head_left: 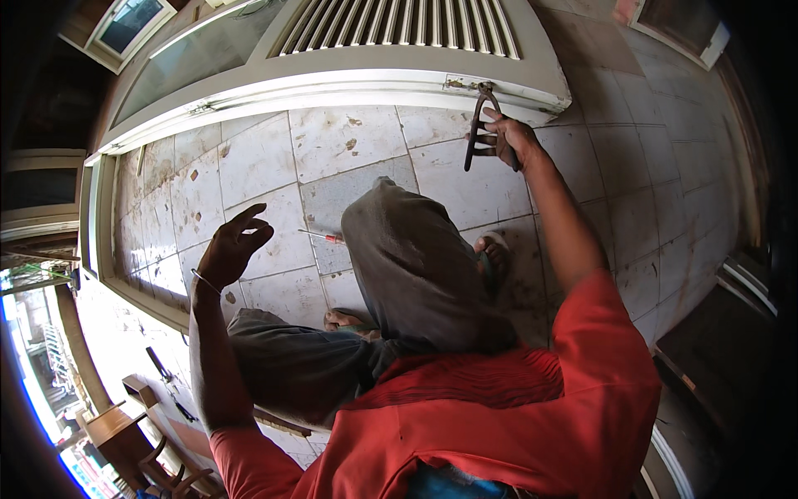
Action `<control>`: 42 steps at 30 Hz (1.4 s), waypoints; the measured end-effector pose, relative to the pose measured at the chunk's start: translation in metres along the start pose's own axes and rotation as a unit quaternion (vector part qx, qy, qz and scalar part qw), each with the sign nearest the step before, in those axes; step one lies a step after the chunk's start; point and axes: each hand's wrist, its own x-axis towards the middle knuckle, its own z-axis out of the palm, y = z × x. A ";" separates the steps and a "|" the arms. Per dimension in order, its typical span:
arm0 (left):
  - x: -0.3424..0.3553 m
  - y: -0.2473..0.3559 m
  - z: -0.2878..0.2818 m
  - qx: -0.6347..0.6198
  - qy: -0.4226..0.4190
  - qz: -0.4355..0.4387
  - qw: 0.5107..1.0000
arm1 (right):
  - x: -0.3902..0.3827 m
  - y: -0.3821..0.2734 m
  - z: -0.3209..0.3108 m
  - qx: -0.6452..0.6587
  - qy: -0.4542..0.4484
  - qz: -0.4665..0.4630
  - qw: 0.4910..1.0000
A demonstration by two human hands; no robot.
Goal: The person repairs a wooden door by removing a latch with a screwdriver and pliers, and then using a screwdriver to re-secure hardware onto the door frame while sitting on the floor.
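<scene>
My right hand (509, 140) is closed around the handles of dark, rusty-looking pincers (471, 143). Their jaw end meets a small metal fitting (482, 86) set in the edge of a white louvred door (332, 87), which lies across the far side. Whether the jaws grip the fitting, I cannot tell. To the left, my left hand (236, 247) hangs in the air above the floor, fingers loosely bent and apart, holding nothing. A screwdriver (332, 239) with a red handle lies on the tiles between that hand and my knee.
Pale, stained floor tiles (341, 145) spread between me and the door, with scattered debris. A doorframe (104, 224) runs along the left. Further left lie dark tools (158, 364) and a brown wooden table (116, 428). Dark panels (706, 358) lean at the right.
</scene>
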 end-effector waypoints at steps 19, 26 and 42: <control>-0.005 0.021 0.006 0.024 0.003 0.022 0.999 | 0.006 0.031 -0.002 0.060 0.141 -0.024 0.988; -0.008 0.016 0.001 0.011 0.004 0.007 1.000 | -0.077 0.126 0.031 0.095 0.172 0.017 0.980; -0.008 0.012 0.000 0.012 0.012 0.009 1.000 | -0.087 0.059 0.048 0.065 0.146 -0.058 0.985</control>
